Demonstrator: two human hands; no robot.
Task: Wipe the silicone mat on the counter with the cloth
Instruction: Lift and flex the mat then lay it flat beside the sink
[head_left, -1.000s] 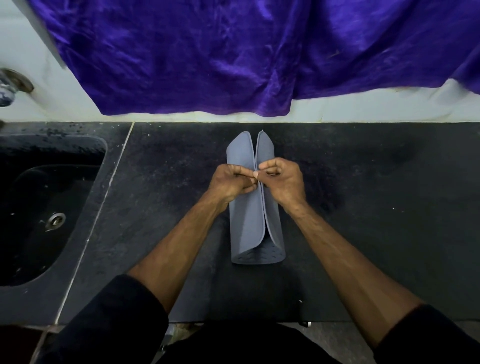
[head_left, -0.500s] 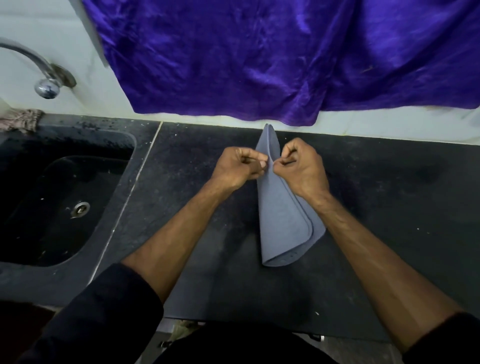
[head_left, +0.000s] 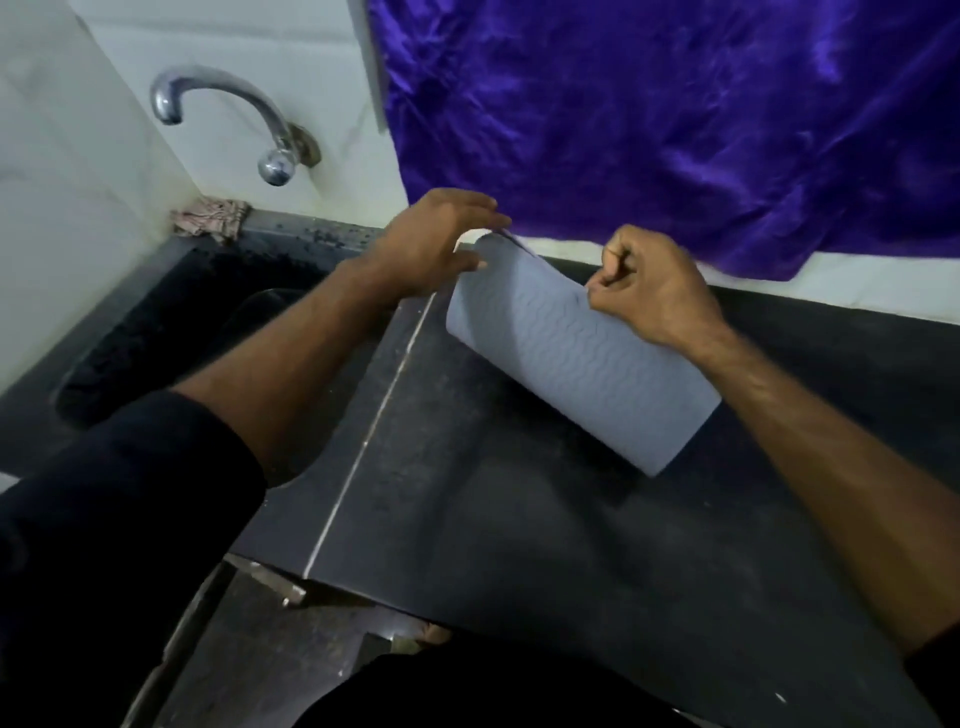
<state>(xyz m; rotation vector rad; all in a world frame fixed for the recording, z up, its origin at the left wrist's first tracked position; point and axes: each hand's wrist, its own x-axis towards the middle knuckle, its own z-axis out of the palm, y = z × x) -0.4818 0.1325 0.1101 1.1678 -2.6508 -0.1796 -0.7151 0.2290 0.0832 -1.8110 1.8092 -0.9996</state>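
Mat swung flat-ways, left hand off.
Right hand (head_left: 657, 291) pinches mat (head_left: 576, 353) edge; left hand (head_left: 434, 244) released, fingers straight. Cloth (head_left: 208, 221) far left, untouched.

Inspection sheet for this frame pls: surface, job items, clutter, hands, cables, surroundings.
Surface: dark counter, dusty, pale seam beside the sink.
Job's things: grey mat curled, not flat, one end on the counter; crumpled cloth at the sink's back corner, untouched.
Clutter: nothing seen.
Hands: left hand fingers extended at the mat's far edge; right hand pinches the mat's edge.
Cables: nothing seen.
Surroundings: tap on a white wall, purple drape hanging behind.
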